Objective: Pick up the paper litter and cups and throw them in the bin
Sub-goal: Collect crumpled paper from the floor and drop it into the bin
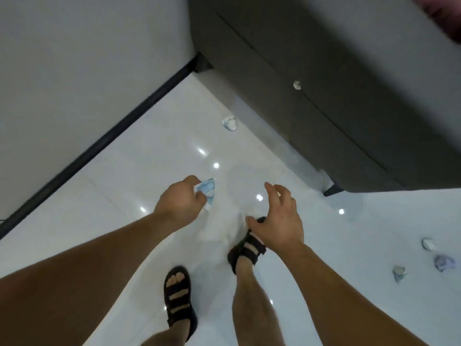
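Note:
My left hand (180, 198) grips a crumpled blue-and-white paper (208, 192) above the white floor. My right hand (279, 221) hovers to the right of it with fingers spread and loosely bent, holding nothing. Another crumpled white paper (230, 123) lies on the floor farther ahead, close to the dark cabinet. Three more crumpled pieces lie at the right: a white one (428, 243), a bluish one (443, 262) and a grey-white one (399, 272). No bin is in view.
A dark grey cabinet (324, 83) with a small round knob (296, 84) fills the upper right, standing on short feet. A grey wall (74, 71) with a black skirting (99, 143) runs along the left. My feet in black sandals (179, 299) stand on the glossy floor.

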`<state>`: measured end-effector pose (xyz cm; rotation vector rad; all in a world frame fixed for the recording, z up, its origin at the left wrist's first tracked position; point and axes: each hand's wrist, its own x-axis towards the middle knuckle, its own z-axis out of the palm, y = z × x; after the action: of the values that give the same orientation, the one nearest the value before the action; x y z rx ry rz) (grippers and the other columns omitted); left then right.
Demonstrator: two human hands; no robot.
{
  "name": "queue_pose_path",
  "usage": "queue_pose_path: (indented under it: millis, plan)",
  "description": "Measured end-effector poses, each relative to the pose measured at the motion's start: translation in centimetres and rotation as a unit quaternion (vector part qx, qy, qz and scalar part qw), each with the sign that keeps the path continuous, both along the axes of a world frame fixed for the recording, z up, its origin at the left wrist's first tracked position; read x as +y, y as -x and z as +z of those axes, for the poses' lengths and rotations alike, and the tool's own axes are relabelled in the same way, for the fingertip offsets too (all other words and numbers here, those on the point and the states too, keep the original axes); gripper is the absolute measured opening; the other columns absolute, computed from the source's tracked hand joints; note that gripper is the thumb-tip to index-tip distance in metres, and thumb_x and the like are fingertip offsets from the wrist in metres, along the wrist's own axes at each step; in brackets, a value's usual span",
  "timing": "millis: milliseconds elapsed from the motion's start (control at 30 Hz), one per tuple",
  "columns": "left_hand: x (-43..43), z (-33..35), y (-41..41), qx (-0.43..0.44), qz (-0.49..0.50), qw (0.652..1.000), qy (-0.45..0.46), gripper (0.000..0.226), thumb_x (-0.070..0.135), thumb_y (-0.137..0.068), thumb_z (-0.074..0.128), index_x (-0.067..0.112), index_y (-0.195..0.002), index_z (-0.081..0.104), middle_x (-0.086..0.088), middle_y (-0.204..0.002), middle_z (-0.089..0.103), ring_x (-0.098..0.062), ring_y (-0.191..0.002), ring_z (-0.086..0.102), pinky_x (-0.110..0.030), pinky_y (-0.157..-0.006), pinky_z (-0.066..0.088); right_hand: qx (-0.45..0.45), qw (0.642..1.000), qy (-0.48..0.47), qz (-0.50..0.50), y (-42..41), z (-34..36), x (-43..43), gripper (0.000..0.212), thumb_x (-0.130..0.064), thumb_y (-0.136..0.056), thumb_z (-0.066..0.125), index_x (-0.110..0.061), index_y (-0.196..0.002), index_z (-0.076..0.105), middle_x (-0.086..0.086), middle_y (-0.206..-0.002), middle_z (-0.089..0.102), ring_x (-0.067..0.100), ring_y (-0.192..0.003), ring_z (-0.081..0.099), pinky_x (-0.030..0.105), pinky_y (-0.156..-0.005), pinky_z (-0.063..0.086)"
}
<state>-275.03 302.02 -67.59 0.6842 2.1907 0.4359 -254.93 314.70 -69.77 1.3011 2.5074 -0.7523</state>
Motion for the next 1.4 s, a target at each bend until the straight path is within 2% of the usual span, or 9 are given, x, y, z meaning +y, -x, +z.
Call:
queue_pose_path:
  millis: [233, 400, 533, 633, 733, 833, 933, 1133, 1400]
  plan:
    - [7.1, -4.1, 8.7, 0.037, 0.085, 0.996, 0.006, 0.018, 0.032, -0.096, 0.046, 0.014, -0.096, 0.050, -0.008, -0.084, 0.062, -0.022, -0.072, 0.057, -0.029, -0.061, 0.040, -0.012, 0.998, 0.033, 0.058, 12.1, -5.1, 10.6, 0.088, -0.052, -0.082, 0.066, -0.033, -0.150, 0.013, -0.004, -0.155, 0.017, 0.020, -0.137, 0.027, 0.037, -0.103, 0.042]
    - [10.0, -10.4, 13.2, 0.034, 0.127, 0.991, 0.021, 0.027, 0.036, -0.097, 0.043, 0.012, -0.107, 0.050, -0.010, -0.090, 0.064, -0.024, -0.074, 0.058, -0.029, -0.062, 0.041, -0.051, 0.990, 0.012, 0.128, 19.1, -11.0, 16.2, 0.084, -0.051, -0.086, 0.063, -0.030, -0.151, 0.014, -0.001, -0.155, 0.016, 0.022, -0.137, 0.026, 0.036, -0.098, 0.043]
    - [11.4, -17.4, 16.3, 0.041, 0.129, 0.991, 0.002, 0.035, 0.028, -0.099, 0.041, 0.016, -0.132, 0.045, -0.011, -0.108, 0.065, -0.025, -0.084, 0.059, -0.029, -0.069, 0.045, -0.104, 0.983, 0.002, 0.153, 24.0, -18.6, 18.7, 0.082, -0.049, -0.086, 0.063, -0.031, -0.149, 0.014, 0.003, -0.153, 0.016, 0.029, -0.133, 0.033, 0.038, -0.094, 0.045]
    - [12.7, -23.7, 19.3, 0.032, 0.107, 0.994, -0.016, 0.034, 0.027, -0.099, 0.041, 0.015, -0.129, 0.050, -0.013, -0.110, 0.065, -0.029, -0.092, 0.061, -0.034, -0.079, 0.050, -0.124, 0.978, -0.012, 0.166, 26.8, -25.7, 20.0, 0.082, -0.048, -0.086, 0.064, -0.032, -0.149, 0.014, 0.005, -0.153, 0.017, 0.033, -0.133, 0.036, 0.040, -0.095, 0.046]
    - [13.4, -29.8, 21.9, 0.034, 0.100, 0.994, -0.033, 0.032, 0.028, -0.099, 0.041, 0.013, -0.123, 0.055, -0.013, -0.107, 0.066, -0.030, -0.092, 0.061, -0.032, -0.079, 0.048, -0.163, 0.974, -0.016, 0.158, 28.6, -32.8, 21.7, 0.084, -0.047, -0.086, 0.064, -0.036, -0.150, 0.011, 0.006, -0.155, 0.014, 0.037, -0.133, 0.038, 0.041, -0.095, 0.047]
    - [13.6, -34.1, 23.4, 0.033, 0.110, 0.993, -0.031, 0.033, 0.028, -0.098, 0.044, 0.012, -0.124, 0.055, -0.013, -0.112, 0.065, -0.031, -0.098, 0.061, -0.032, -0.083, 0.047, -0.175, 0.973, -0.001, 0.149, 29.9, -38.0, 22.9, 0.075, -0.039, -0.087, 0.064, -0.041, -0.146, 0.017, 0.007, -0.150, 0.018, 0.036, -0.128, 0.042, 0.042, -0.094, 0.047]
    - [13.1, -35.9, 23.8, 0.026, 0.103, 0.994, -0.024, 0.033, 0.027, -0.099, 0.045, 0.011, -0.125, 0.055, -0.014, -0.114, 0.065, -0.031, -0.099, 0.060, -0.032, -0.084, 0.046, -0.165, 0.973, -0.022, 0.157, 29.9, -40.2, 22.1, 0.058, -0.034, -0.089, 0.062, -0.034, -0.139, 0.034, 0.012, -0.139, 0.036, 0.032, -0.120, 0.047, 0.037, -0.092, 0.048]
    - [10.3, -28.8, 23.0, -0.007, 0.113, 0.994, 0.001, 0.029, 0.024, -0.097, 0.044, 0.016, -0.122, 0.056, -0.012, -0.107, 0.066, -0.030, -0.092, 0.061, -0.031, -0.073, 0.045, -0.108, 0.983, 0.043, 0.139, 29.6, -32.1, 16.4, 0.056, -0.039, -0.083, 0.065, -0.030, -0.134, 0.044, 0.007, -0.122, 0.048, 0.028, -0.103, 0.056, 0.029, -0.078, 0.045]
    - [5.3, -5.2, 22.8, -0.004, 0.164, 0.987, 0.006, 0.033, 0.024, -0.102, 0.036, 0.018, -0.132, 0.050, -0.009, -0.113, 0.065, -0.021, -0.092, 0.059, -0.024, -0.076, 0.042, -0.066, 0.969, 0.021, 0.236, 32.8, -5.5, 12.3, 0.062, -0.044, -0.085, 0.058, -0.034, -0.141, 0.036, 0.001, -0.131, 0.045, 0.023, -0.106, 0.055, 0.028, -0.075, 0.042]
